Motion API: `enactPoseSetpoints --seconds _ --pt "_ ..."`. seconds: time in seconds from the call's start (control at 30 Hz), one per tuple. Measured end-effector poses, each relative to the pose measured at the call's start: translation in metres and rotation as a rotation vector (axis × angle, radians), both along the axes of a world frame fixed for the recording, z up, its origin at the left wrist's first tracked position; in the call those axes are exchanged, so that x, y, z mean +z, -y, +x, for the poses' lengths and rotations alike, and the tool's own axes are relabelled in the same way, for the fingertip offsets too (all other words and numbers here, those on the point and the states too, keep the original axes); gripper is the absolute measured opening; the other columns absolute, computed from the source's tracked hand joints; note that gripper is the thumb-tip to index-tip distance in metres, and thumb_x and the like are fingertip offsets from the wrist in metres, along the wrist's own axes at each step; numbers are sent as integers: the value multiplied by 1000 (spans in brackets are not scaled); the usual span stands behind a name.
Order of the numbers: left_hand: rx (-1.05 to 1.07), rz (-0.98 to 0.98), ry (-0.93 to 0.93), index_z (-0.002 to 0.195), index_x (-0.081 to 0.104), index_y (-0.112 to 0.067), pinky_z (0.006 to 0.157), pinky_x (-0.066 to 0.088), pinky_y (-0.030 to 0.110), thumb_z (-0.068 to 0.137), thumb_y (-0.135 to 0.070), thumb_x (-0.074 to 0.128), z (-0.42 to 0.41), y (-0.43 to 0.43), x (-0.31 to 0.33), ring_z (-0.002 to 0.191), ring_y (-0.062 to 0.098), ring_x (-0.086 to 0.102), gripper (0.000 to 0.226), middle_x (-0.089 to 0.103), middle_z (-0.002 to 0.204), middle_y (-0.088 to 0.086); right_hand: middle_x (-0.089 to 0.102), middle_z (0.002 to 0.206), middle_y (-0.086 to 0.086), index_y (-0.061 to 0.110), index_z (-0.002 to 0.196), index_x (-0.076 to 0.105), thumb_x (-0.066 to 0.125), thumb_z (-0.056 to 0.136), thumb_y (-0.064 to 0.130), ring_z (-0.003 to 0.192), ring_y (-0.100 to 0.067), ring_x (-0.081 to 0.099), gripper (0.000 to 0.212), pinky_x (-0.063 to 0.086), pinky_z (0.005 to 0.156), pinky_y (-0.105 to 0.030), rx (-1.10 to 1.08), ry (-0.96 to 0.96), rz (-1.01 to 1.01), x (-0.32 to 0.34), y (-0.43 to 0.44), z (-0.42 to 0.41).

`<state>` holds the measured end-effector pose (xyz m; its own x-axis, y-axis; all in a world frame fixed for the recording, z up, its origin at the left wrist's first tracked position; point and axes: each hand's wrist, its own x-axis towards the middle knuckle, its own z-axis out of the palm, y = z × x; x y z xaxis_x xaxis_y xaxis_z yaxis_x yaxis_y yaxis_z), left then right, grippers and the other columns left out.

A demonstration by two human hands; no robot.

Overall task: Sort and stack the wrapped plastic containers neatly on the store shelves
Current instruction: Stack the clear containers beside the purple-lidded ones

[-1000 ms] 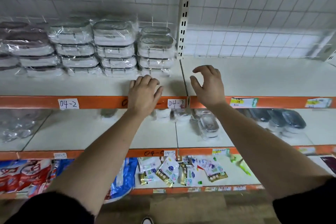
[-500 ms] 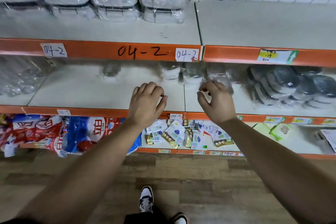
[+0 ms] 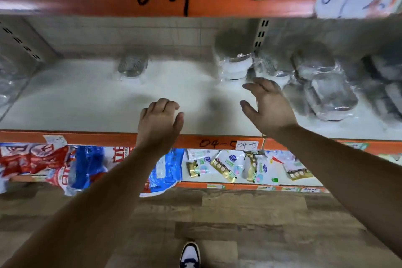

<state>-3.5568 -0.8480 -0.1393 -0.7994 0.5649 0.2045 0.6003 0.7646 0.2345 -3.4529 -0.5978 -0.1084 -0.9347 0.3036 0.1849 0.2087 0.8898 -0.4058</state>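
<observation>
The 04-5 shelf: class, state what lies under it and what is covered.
Under it lie red and blue bags and small sachets. The left forearm covers some bags; anything further back is hidden.

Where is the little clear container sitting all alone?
Head view: the clear container sits far back on the middle shelf, left of the white stack.

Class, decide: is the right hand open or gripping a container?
Open: the right hand has fingers spread, curled round nothing.
</observation>
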Motion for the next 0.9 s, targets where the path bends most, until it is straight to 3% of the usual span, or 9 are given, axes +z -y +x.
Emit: enactPoseSetpoints --seconds 0.13,0.33,0.4,0.47,0.57,0.63,0.8,0.9 --pt "27 -62 17 116 63 -8 89 42 43 93 -38 35 -50 18 -20 106 35 57 47 62 116 14 37 152 -15 10 143 46 58 94 28 143 -37 28 54 35 111 -49 -28 -54 93 -10 -8 -50" --pt "119 -96 29 136 52 -5 106 36 47 99 -27 50 -117 29 -32 132 36 44 44 50 143 18 24 161 -7 23 149 37 42 89 55 148 -39 14 69 26 111 -54 -151 31 184 -13 -11 -112" --pt "142 -102 38 143 45 -6 109 33 47 98 -27 52 -134 27 -30 137 37 38 50 42 149 18 32 156 -10 20 142 44 38 82 62 143 -42 23 73 30 107 -54 -197 36 173 -13 -11 -122" --pt "154 -142 43 151 33 -7 112 29 48 100 -31 48 -151 24 -30 144 35 29 58 30 157 17 41 145 -17 13 133 47 46 84 63 129 -46 37 70 36 97 -53 -253 -2 202 -12 -11 -129" --pt "201 -230 85 157 15 -11 118 19 49 103 -40 40 -175 17 -33 151 32 7 67 9 165 11 43 136 -21 7 127 47 61 88 51 114 -47 44 60 39 89 -53 -294 -49 279 -14 -13 -134" --pt "246 -267 151 158 11 -12 119 13 52 103 -45 35 -182 12 -36 152 33 2 68 8 165 11 44 133 -22 4 126 47 64 88 44 111 -47 45 57 40 85 -51 -301 -75 286 -16 -16 -134" --pt "284 -167 148 151 33 -10 115 24 57 97 -56 45 -166 12 -41 147 40 18 72 27 158 15 48 127 -26 1 118 52 62 89 40 104 -45 44 50 35 89 -47 -261 -174 245 -31 -13 -115" --pt "229 -134 76 127 54 -5 102 38 54 91 -57 56 -152 17 -37 126 43 43 63 47 136 20 51 117 -21 5 108 53 60 88 40 101 -44 45 40 33 89 -44 -247 -250 191 -35 -5 -96"
